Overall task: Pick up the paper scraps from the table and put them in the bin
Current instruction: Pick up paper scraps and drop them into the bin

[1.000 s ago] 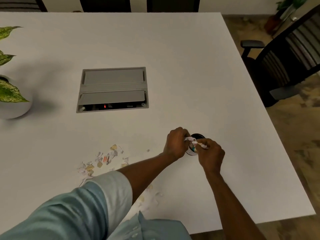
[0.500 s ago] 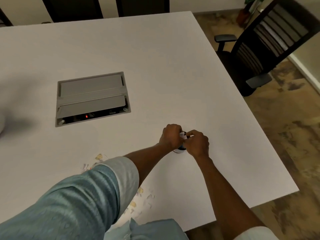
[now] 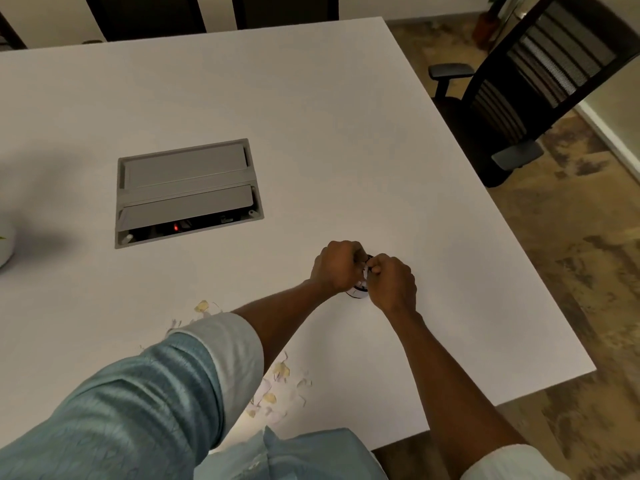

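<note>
**Your two hands are meeting over the bin**

The white table [image 3: 311,116] is filling most of your view, with a black office chair [image 3: 540,84] standing off its far right corner on the wooden floor. A grey cable hatch [image 3: 187,192] is sitting flush in the tabletop to the left of centre, a small red light glowing in its open slot. Your pale blue sleeve [image 3: 138,393] is reaching in from the lower left.

Your left hand [image 3: 337,266] and right hand [image 3: 393,284] are pressing close together, knuckles up, fingers curled. Just under and between them the small round bin [image 3: 358,292] is standing on the table, mostly hidden. Your right hand is pinching a white scrap [image 3: 363,273] right above the bin's mouth. Your left fingertips are tucked out of sight, so you cannot tell whether that hand is gripping anything.

Loose paper scraps [image 3: 277,372] are lying on the table near its front edge, on both sides of your left forearm, well apart from the bin.
</note>
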A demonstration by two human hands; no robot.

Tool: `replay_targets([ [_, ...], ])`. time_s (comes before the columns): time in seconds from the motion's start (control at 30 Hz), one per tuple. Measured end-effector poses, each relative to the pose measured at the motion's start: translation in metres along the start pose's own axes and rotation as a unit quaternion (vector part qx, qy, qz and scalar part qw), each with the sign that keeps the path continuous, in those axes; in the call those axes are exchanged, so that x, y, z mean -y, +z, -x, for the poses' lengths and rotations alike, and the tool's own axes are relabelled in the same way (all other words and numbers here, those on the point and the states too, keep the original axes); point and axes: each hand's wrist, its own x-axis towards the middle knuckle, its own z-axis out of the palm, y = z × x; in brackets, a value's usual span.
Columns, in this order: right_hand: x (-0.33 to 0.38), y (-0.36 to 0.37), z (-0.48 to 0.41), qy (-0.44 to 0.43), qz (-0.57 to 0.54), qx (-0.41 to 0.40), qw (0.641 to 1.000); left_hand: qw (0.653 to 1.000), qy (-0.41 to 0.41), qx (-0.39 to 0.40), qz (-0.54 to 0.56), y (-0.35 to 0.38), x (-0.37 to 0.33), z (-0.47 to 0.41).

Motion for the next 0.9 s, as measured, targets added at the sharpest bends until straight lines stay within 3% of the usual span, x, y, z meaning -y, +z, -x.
replay_targets([
  [0.23,0.001,0.034,0.035,-0.092,-0.083,0.017,0.992,0.999,-0.026,-0.017,-0.015,-0.016,0.060,0.029],
  [0.4,0.002,0.069,0.065,-0.137,-0.059,0.120,0.981,0.992,-0.098,-0.043,-0.065,-0.032,0.138,0.082],
  [0.63,-0.001,0.109,0.107,-0.191,0.068,0.311,0.929,0.979,-0.048,0.053,-0.191,-0.025,0.209,0.167],
  [0.8,-0.008,0.125,0.132,-0.214,0.137,0.346,0.903,0.959,-0.047,0.144,-0.239,0.003,0.221,0.191],
  [0.9,-0.013,0.131,0.141,-0.235,0.143,0.359,0.892,0.949,-0.048,0.152,-0.271,0.017,0.222,0.196],
])
